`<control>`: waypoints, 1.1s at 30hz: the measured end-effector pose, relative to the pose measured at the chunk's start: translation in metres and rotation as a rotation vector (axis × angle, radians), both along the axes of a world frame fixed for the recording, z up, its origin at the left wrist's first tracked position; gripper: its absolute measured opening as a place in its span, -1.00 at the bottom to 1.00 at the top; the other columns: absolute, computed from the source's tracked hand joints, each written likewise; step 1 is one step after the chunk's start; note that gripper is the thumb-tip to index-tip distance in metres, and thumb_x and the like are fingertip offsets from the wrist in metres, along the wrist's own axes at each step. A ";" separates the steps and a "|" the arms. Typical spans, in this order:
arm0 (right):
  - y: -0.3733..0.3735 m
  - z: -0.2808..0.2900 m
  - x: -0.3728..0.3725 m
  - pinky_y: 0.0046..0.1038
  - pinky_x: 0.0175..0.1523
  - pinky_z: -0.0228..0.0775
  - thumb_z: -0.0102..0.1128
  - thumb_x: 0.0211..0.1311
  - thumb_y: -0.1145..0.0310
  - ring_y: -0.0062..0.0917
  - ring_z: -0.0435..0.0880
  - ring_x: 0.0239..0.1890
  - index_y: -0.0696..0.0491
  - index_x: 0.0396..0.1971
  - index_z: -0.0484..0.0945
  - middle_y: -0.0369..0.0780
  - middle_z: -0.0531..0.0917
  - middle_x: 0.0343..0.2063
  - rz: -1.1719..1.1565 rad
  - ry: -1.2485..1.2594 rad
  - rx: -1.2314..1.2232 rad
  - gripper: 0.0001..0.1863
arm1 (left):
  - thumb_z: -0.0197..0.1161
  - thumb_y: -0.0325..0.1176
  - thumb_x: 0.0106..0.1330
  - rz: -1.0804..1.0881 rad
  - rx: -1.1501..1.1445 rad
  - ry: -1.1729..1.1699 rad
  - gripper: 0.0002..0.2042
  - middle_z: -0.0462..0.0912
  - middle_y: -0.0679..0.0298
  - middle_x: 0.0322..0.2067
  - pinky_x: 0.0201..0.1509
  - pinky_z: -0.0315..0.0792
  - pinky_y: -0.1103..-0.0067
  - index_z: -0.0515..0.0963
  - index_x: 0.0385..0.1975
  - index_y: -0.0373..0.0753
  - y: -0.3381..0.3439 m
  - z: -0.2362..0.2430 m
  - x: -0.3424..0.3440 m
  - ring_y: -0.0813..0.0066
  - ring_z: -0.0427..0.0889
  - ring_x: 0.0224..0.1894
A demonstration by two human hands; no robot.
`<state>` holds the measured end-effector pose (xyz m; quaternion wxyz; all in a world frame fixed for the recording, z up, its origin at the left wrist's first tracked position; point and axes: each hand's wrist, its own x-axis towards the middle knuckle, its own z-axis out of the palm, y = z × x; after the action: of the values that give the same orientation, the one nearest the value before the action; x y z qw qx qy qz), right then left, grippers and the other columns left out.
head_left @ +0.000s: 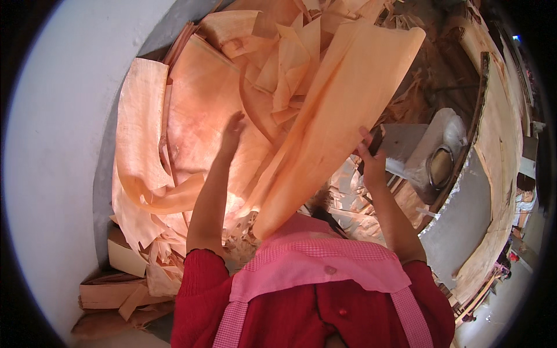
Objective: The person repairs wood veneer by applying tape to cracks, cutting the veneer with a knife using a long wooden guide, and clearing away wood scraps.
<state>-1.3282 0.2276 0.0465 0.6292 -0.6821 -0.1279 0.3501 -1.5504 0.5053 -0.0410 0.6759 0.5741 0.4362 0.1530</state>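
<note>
My right hand [372, 162] pinches the right edge of a long, curled sheet of peach-coloured wood veneer [348, 104], which slants across the middle from near my pink apron [313, 269] to the far right. A dark piece [376, 141], too hidden to identify, shows at the same hand. To the left, my left hand [233, 129] is loosely spread over a broad pale sheet [197, 110]; I cannot tell whether they touch. Torn veneer pieces [293, 64] heap up far off.
</note>
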 end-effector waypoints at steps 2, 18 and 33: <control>0.000 0.003 -0.005 -0.50 -0.03 0.37 0.02 0.19 0.44 -0.56 0.46 -0.07 0.18 0.11 0.26 -0.19 0.41 0.03 -0.029 -0.004 0.025 -0.54 | 0.13 -0.30 0.15 -0.202 0.179 -0.009 -0.49 0.33 0.10 0.05 0.08 0.32 0.49 0.22 0.12 -0.28 -0.040 -0.017 0.026 0.30 0.36 0.06; -0.049 0.002 -0.003 -0.63 -0.20 0.33 0.08 0.11 0.45 -0.70 0.43 -0.38 0.11 0.02 0.41 -0.36 0.50 -0.36 -0.265 0.002 -0.114 -0.59 | -0.11 -0.58 0.08 0.092 -0.011 -0.059 -0.76 0.54 0.32 -0.48 -0.45 0.38 0.73 0.51 -0.31 -0.32 0.009 0.028 -0.023 0.63 0.50 -0.49; -0.082 0.036 -0.018 -0.53 -0.41 0.26 -0.03 0.15 0.36 -0.59 0.40 -0.51 0.08 -0.36 0.47 -0.32 0.47 -0.55 -0.350 -0.295 0.066 -0.85 | 0.03 -0.37 0.26 -0.066 0.710 0.038 -0.70 0.50 -0.04 -0.21 -0.21 0.48 0.41 0.36 -0.14 -0.50 -0.127 0.276 -0.078 0.22 0.52 -0.24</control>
<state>-1.3465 0.1453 0.0827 0.6766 -0.7169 -0.1096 0.1276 -1.6285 0.3779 0.2349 0.4306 0.7896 0.3496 0.2626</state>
